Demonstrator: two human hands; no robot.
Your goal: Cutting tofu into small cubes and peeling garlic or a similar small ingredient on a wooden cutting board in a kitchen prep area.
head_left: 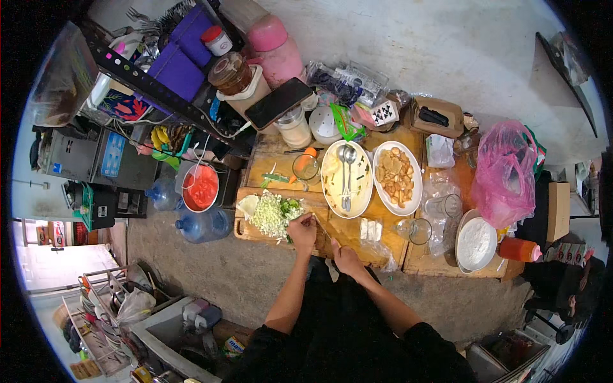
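Left hand [302,231]: fingers bunched, tips down at the board; cannot tell what they pinch
Right hand [348,259]: fingers wrapped round a knife [325,230], blade angled toward the left fingertips
Chopped vegetable [269,217]: pale heap on the cutting board [250,234], just left of the left fingers
Green pieces [292,207]: just beyond the left fingers, beside the heap
Larger pale piece [246,204]: farther left of those fingers, seemingly uncut
Progress: much appears chopped; that larger piece probably remains
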